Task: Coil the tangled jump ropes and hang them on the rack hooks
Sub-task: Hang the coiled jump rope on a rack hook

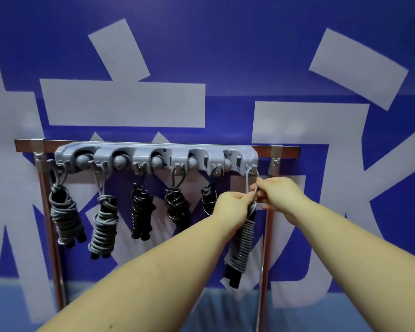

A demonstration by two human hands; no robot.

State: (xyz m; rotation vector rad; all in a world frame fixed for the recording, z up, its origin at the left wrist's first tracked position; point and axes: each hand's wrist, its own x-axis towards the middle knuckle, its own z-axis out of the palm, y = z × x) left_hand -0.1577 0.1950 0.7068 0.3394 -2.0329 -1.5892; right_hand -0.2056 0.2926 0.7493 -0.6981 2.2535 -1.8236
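We see a grey rack (153, 155) at the wall with six hooks. Five coiled jump ropes (67, 219) hang from nine o'clock toward centre: two grey, three black. At three o'clock, a sixth grey coil (242, 245) hangs looped over the last hook (250, 169).

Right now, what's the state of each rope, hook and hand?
Five left ropes: coiled, hanging from hooks.
Sixth rope: coiled, loop over the last hook, both hands on it.
Left hand: fingers pinching the loop.
Right hand: fingers pinching the loop.
Rack: all six hooks occupied.
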